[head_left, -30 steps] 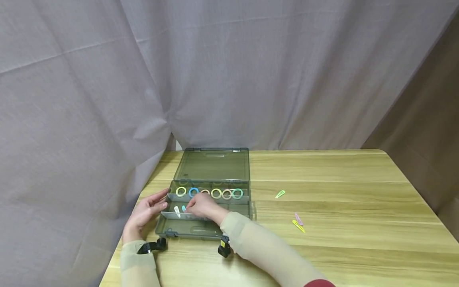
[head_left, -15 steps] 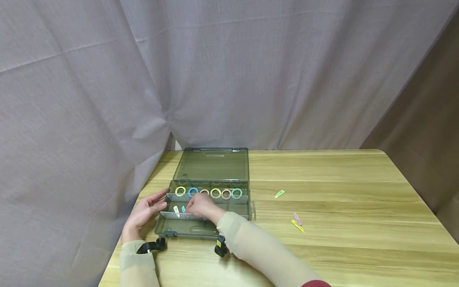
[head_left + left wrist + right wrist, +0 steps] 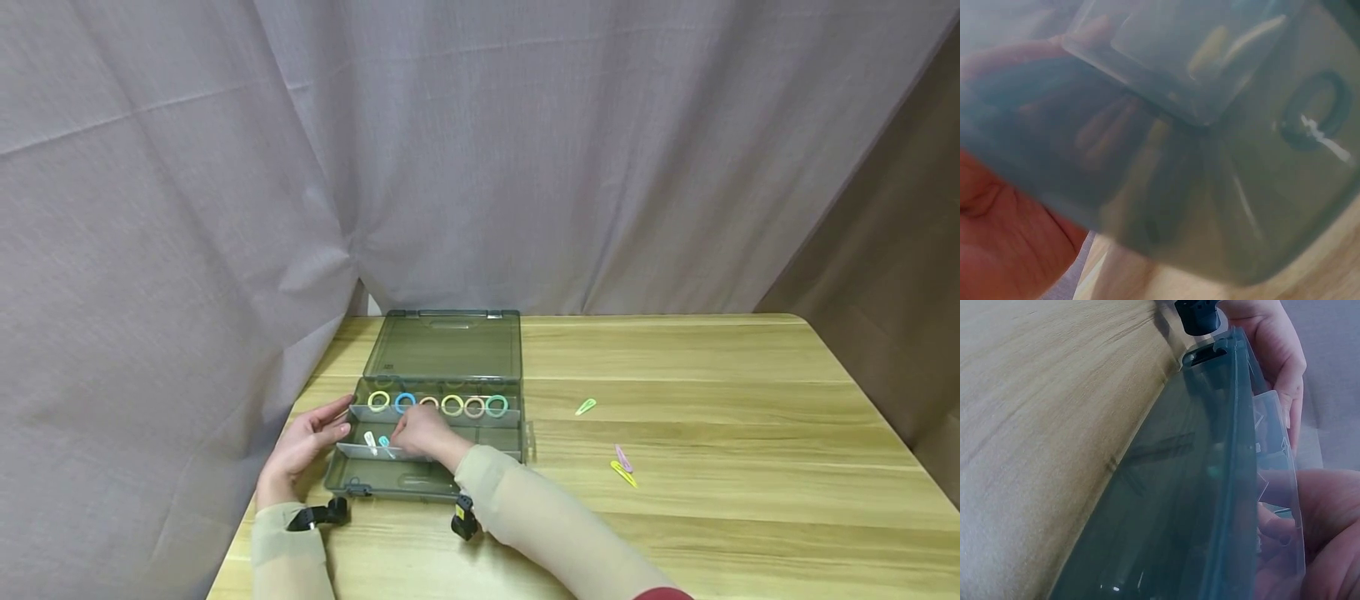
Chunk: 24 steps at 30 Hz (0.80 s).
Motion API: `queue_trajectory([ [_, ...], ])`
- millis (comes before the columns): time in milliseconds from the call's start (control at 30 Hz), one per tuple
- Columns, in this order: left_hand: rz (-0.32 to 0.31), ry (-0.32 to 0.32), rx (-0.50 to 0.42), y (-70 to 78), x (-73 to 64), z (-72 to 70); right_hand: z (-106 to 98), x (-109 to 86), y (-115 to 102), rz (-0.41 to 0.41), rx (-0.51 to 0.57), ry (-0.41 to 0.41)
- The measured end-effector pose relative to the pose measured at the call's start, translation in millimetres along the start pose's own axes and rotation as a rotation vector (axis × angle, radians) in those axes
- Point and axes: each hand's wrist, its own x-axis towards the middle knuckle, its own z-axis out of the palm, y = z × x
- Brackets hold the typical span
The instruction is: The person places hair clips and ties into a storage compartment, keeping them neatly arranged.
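A smoky grey-green plastic organiser box (image 3: pixel 339 479) lies with its lid (image 3: pixel 450 346) folded back. My left hand (image 3: pixel 298 446) rests its fairly straight fingers and thumb along the box's left side. In the middle row my right hand (image 3: pixel 427 435) is bent inward, pinching at a teal hair clip (image 3: pixel 384 441) on the front divider (image 3: pixel 352 450). Its fingertips show partly through clear plastic in the right wrist view. A white hair clip (image 3: pixel 370 440) sits on the same divider, just left of the teal one.
Several coloured hair ties, including a blue one (image 3: pixel 405 402) and a green one (image 3: pixel 497 406), line the back row. On the wooden table (image 3: pixel 712 400) to the right lie a green hair clip (image 3: pixel 586 406), a pink one (image 3: pixel 623 457) and a yellow one (image 3: pixel 623 474).
The teal hair clip has shifted slightly down onto the divider, showing more beside my right fingertips. My left hand and the box stay put.
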Motion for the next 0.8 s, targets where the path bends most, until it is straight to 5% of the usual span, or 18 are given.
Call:
queue_trajectory([
  [800, -0.025, 0.005, 0.002, 1.3, -1.3, 0.4, -1.6, -1.1, 2.7, -0.003, 0.094, -0.038],
])
